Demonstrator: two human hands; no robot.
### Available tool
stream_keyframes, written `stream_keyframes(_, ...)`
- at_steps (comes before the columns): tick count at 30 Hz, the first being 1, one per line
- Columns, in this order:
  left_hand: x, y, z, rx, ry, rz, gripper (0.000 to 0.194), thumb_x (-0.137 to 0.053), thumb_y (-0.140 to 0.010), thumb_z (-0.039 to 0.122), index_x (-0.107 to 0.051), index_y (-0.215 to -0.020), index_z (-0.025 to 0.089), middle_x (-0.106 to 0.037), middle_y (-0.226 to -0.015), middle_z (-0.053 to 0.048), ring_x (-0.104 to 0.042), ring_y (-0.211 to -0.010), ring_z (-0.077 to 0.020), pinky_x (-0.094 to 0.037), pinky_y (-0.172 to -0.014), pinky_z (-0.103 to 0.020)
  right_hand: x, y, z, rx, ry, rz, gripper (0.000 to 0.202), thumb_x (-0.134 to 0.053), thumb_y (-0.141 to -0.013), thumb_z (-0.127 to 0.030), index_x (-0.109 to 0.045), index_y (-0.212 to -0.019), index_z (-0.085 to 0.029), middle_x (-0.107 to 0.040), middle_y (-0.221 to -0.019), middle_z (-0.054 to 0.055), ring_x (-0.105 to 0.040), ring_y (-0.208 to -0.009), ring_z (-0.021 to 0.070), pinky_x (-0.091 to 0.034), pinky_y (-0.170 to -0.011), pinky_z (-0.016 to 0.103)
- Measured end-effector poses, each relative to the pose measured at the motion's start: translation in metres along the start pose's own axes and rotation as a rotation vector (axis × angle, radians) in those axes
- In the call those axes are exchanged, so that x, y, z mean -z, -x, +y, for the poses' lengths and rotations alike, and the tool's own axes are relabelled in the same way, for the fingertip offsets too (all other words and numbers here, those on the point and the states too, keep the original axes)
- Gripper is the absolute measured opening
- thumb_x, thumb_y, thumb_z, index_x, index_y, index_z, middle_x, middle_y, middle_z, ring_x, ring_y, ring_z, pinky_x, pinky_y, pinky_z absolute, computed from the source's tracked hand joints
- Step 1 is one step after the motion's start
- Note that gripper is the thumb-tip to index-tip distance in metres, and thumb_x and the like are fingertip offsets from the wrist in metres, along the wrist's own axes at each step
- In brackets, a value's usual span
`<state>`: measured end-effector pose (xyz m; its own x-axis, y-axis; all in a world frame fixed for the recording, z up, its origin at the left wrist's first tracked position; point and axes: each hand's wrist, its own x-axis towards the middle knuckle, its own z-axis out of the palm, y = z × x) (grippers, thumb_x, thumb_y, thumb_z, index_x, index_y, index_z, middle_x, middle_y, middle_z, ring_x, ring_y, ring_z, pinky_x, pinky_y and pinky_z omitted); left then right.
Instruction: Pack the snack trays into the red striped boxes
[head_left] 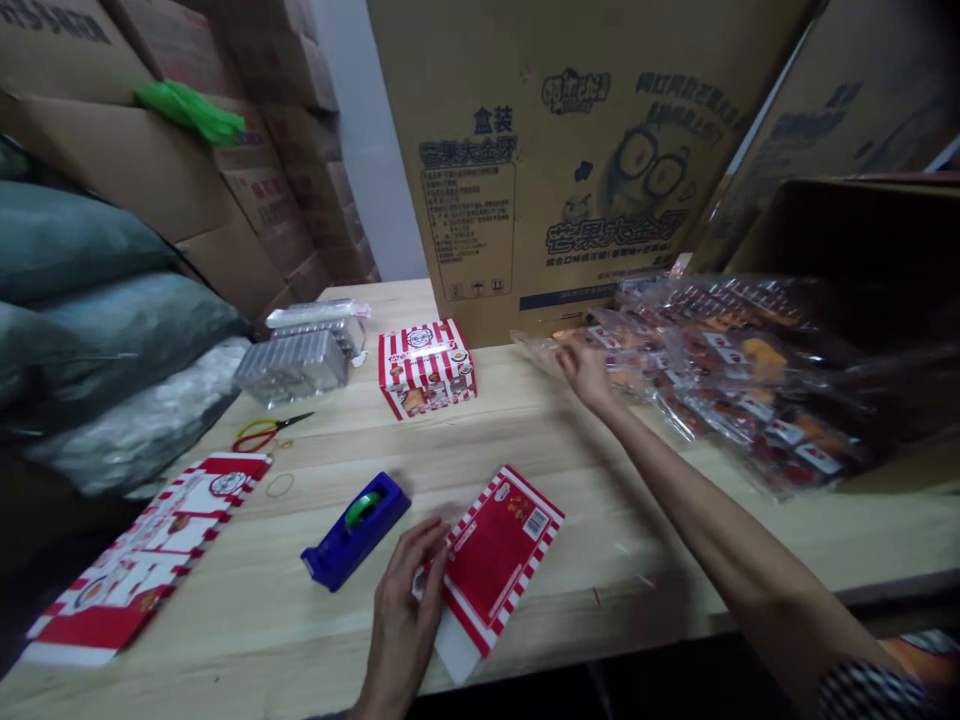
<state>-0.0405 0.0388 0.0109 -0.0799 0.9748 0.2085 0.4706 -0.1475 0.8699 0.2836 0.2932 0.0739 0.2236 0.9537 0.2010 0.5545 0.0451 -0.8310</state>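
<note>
Red-and-white striped, the flat carton [495, 560] lies at the counter's [585, 470] near edge, pinned under the left hand [401, 610], whose grip presses flat on its corner to steady it. Right hand [583, 368] stretches to the heaped snack packets [750, 380], fingers spread, touching one, nothing clamped.

Wooden table [600, 560], stacked cartons [247, 150] (printed), grey wall [367, 130]

Both of the person's forearms are bare, with no watch, ring or bracelet to be seen on either one. The left hand [405, 610] is slim, with long fingers. The right hand [583, 368] is blurred. At the lower right corner a dark sleeve [870, 692] with a fine pale pattern covers the right upper arm.
</note>
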Motion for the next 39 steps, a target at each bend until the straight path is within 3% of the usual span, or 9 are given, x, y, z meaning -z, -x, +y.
stream_keyframes(4, 0.008, -0.011, 0.012, 0.095, 0.14, 0.125, 0.047, -0.063, -0.09, 0.04, -0.057, -0.134, 0.025, -0.052, -0.145, -0.012, -0.056, -0.128, -0.0281, -0.048, -0.106, -0.045, 0.05, 0.029, -0.034, 0.059, -0.282, 0.101, 0.027, -0.062, -0.091, -0.044, -0.07, -0.094, -0.018, -0.073, -0.092, 0.008, -0.067, -0.083, 0.0201, -0.055, -0.073, 0.032)
stream_keyframes(7, 0.017, -0.015, 0.028, 0.141, 0.328, 0.16, 0.081, -0.075, -0.081, 0.04, -0.036, -0.151, 0.028, -0.038, -0.158, -0.012, -0.044, -0.141, -0.0285, -0.039, -0.115, -0.045, 0.066, 0.083, -0.059, 0.038, -0.461, -0.064, 0.035, -0.081, -0.071, -0.051, -0.073, -0.08, -0.017, -0.073, -0.074, 0.005, -0.064, -0.063, 0.0168, -0.052, -0.057, 0.027)
stream_keyframes(12, 0.041, 0.016, 0.042, 0.308, 0.714, -0.221, 0.064, -0.084, -0.072, 0.038, -0.062, -0.127, 0.016, -0.071, -0.123, -0.015, -0.069, -0.111, -0.0304, -0.057, -0.093, -0.039, 0.032, 0.197, -0.087, -0.156, -0.681, -0.501, 0.036, -0.086, -0.068, -0.047, -0.076, -0.083, -0.016, -0.076, -0.077, 0.005, -0.065, -0.061, 0.0133, -0.051, -0.055, 0.022)
stream_keyframes(16, 0.062, 0.065, 0.034, 0.475, 0.814, -0.203, 0.043, -0.083, -0.074, 0.034, -0.071, -0.108, 0.012, -0.078, -0.1, -0.011, -0.075, -0.086, -0.0231, -0.061, -0.077, -0.031, 0.003, 0.25, -0.093, -0.214, -0.727, -0.589, 0.033, -0.082, -0.073, -0.047, -0.077, -0.089, -0.018, -0.077, -0.081, 0.004, -0.067, -0.066, 0.0136, -0.055, -0.061, 0.023)
stream_keyframes(20, 0.09, 0.098, 0.019, 0.598, 0.887, 0.116, 0.043, -0.083, -0.073, 0.031, -0.067, -0.11, 0.014, -0.078, -0.098, -0.007, -0.075, -0.078, -0.0185, -0.062, -0.074, -0.029, -0.007, 0.249, -0.083, -0.036, -0.589, -0.77, 0.062, -0.078, -0.077, -0.047, -0.061, -0.134, -0.027, -0.07, -0.125, 0.008, -0.066, -0.114, 0.0241, -0.052, -0.098, 0.042)
stream_keyframes(24, 0.131, 0.11, 0.002, 0.645, 0.894, 0.326, 0.057, -0.084, -0.07, 0.022, -0.061, -0.121, 0.018, -0.077, -0.096, -0.004, -0.074, -0.071, -0.0152, -0.061, -0.066, -0.024, -0.026, 0.228, -0.064, 0.323, 0.117, -0.905, 0.109, -0.092, -0.056, -0.04, -0.04, -0.152, -0.029, -0.031, -0.162, 0.013, -0.013, -0.152, 0.04, -0.007, -0.119, 0.065)
stream_keyframes(27, 0.156, 0.113, -0.009, 0.703, 0.834, 0.278, 0.057, -0.082, -0.071, 0.019, -0.06, -0.124, 0.017, -0.076, -0.089, -0.003, -0.071, -0.062, -0.0133, -0.059, -0.058, -0.021, -0.052, 0.222, -0.053, 0.525, 0.613, -1.062, 0.133, -0.095, -0.046, -0.035, -0.023, -0.158, -0.028, -0.008, -0.167, 0.015, 0.011, -0.15, 0.0455, 0.015, -0.111, 0.069)
stream_keyframes(32, 0.167, 0.112, -0.022, 0.762, 0.785, 0.11, 0.056, -0.084, -0.068, 0.02, -0.062, -0.119, 0.015, -0.073, -0.079, -0.002, -0.07, -0.061, -0.0151, -0.059, -0.06, -0.025, -0.08, 0.223, -0.037, 0.594, 0.704, -1.218, 0.134, -0.089, -0.054, -0.036, -0.008, -0.16, -0.028, -0.013, -0.167, 0.017, 0.004, -0.152, 0.0451, 0.01, -0.111, 0.072)
stream_keyframes(39, 0.151, 0.091, -0.042, 0.748, 0.669, 0.022, 0.048, -0.088, -0.06, 0.023, -0.063, -0.1, 0.014, -0.071, -0.086, -0.002, -0.07, -0.071, -0.0163, -0.059, -0.066, -0.026, -0.061, 0.248, -0.015, 0.604, 0.519, -1.156, 0.126, -0.087, -0.051, -0.039, -0.023, -0.158, -0.024, -0.031, -0.155, 0.021, -0.021, -0.148, 0.0421, 0.003, -0.118, 0.064)
